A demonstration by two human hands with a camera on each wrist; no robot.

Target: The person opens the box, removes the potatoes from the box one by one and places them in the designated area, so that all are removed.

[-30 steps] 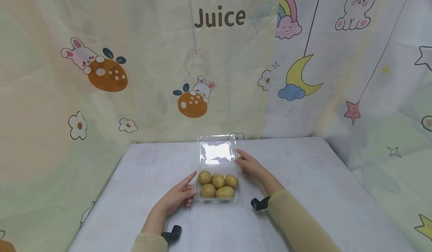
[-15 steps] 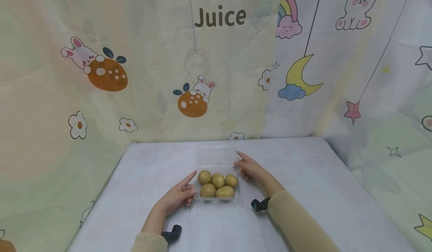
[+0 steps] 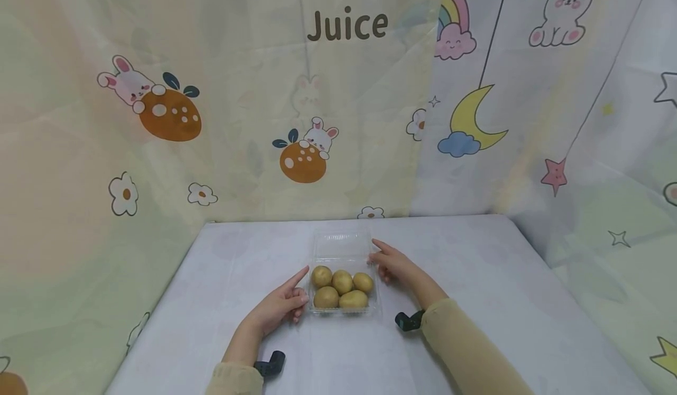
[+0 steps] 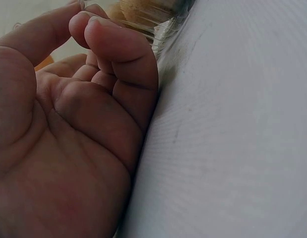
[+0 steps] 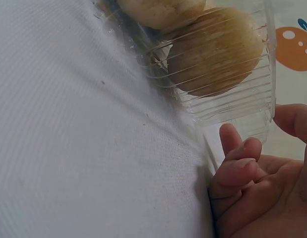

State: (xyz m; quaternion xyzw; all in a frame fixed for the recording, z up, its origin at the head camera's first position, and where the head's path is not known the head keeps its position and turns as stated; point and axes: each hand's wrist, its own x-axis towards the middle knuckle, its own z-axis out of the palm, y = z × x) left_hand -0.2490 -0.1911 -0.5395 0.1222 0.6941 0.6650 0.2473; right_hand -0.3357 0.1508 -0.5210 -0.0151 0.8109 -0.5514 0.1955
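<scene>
A clear plastic hinged box sits mid-table, with several yellow-brown potatoes in its base. Its transparent lid is tipped back toward the wall. At the base's left side is my left hand, its index finger extended; the left wrist view shows its thumb and a fingertip at the rim, apparently pinching it. My right hand lies beside the box's right side, index finger pointing at the lid. In the right wrist view its thumb touches the plastic edge, while the other fingers curl loosely beneath, holding nothing.
A white cloth covers the table, which ends at the back against a hanging curtain printed with rabbits, oranges and "Juice". Patterned curtain also borders both sides. Each wrist carries a small black camera.
The lid, upright and glaring one second ago, has dropped farther back and now looks lower and duller. The right hand has shifted only slightly; the left hand and potatoes stay put.
</scene>
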